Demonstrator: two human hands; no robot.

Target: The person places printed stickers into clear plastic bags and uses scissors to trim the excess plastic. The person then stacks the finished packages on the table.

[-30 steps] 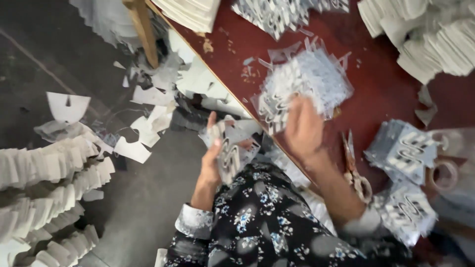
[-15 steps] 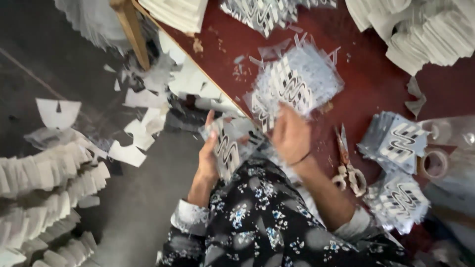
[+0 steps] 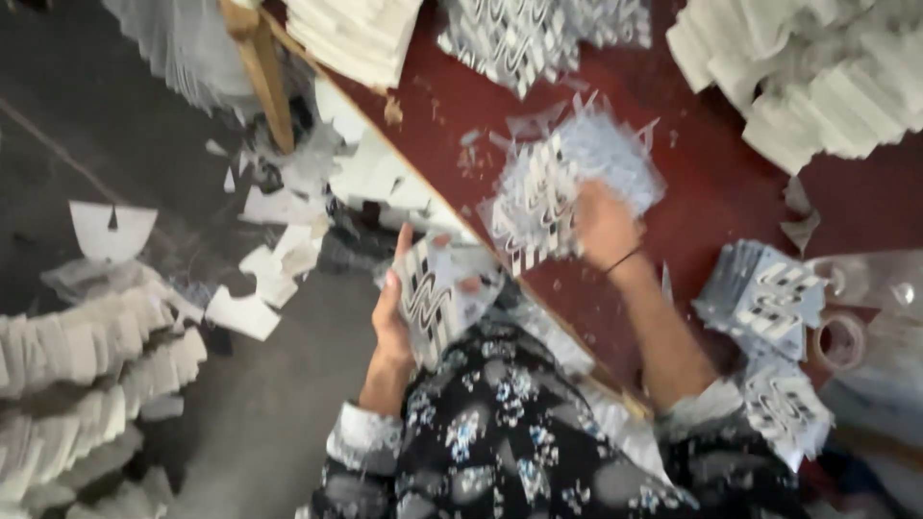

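Packets in clear sleeves fill both hands. Left hand (image 3: pixel 392 322), off the table (image 3: pixel 711 183) edge, has its grip closed around one patterned packet (image 3: pixel 435 298), long axis tilted up-right. Right hand (image 3: pixel 604 226) lies up-right of it on the table, fingers pressed into a loose pile (image 3: pixel 567 178); whether they clasp anything I cannot tell. Two more stacks (image 3: pixel 764 298) sit right of the forearm, beside one tape roll (image 3: pixel 841 338).

2 hands (image 3: pixel 500 259), 1 tape roll (image 3: pixel 839 339), 1 red table (image 3: pixel 731 183), 1 wooden leg (image 3: pixel 258 72).
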